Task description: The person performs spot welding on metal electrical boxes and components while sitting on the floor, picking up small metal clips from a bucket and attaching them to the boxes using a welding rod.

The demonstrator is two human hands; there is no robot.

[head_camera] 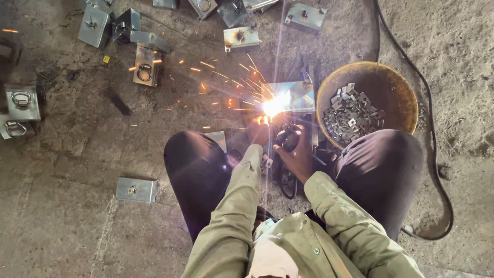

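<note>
Several finished grey metal boxes with ring handles (21,100) lie scattered on the floor (72,226) from far left across the far edge, so by my judgement a good share is done, while the round pan of small metal clips (351,112) at right looks far from used up. Between the knees the left hand (259,133) sits beside the glare, its grip hidden, and the right hand (293,149) is closed around a dark welding holder (288,138) pointing far toward the shiny metal box (293,95), whose long axis runs left to right.
</note>
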